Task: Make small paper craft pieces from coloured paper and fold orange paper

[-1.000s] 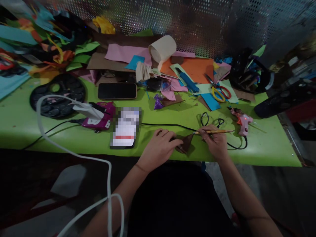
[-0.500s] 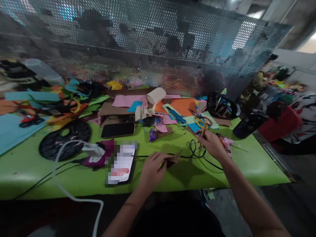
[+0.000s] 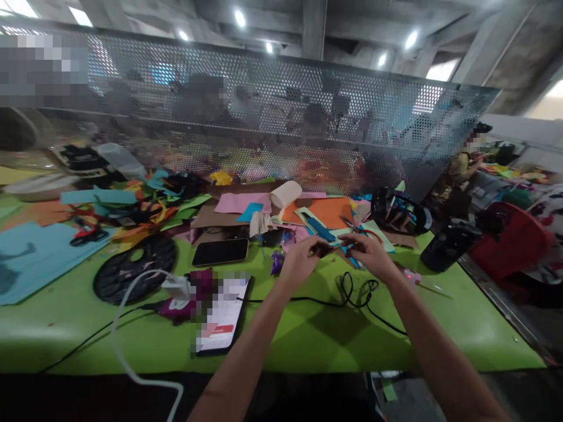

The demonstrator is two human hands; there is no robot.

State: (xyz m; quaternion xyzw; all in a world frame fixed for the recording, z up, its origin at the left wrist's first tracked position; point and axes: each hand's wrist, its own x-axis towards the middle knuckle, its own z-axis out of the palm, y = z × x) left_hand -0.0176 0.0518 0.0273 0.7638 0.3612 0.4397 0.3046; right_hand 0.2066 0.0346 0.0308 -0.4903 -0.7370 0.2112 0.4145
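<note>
My left hand (image 3: 303, 257) is closed, pinching a small brown piece of card or paper (image 3: 326, 249) above the far half of the table. Close beside it, my right hand (image 3: 368, 253) has its fingertips pressed together by the brown piece's right end. What those right fingers hold is mostly hidden. Scissors (image 3: 373, 234) with red-orange handles lie just behind my right hand, partly covered. A small purple wrapped thing (image 3: 276, 262) rests left of my left hand. A pink glue gun (image 3: 411, 275) with a clear stick lies right of my right forearm.
A black cable (image 3: 316, 300) crosses the green table (image 3: 329, 346) under my forearms. On the left are a lit phone (image 3: 224, 319), a dark phone (image 3: 220, 252), a purple power block (image 3: 189, 299) and a round black tray (image 3: 134, 269). Coloured paper scraps lie behind; a dark tumbler (image 3: 446, 246) stands right.
My left hand has moved up and right with the brown piece, beside my right hand. The right hand's thin brown piece is now mostly hidden. The view has tilted up.
</note>
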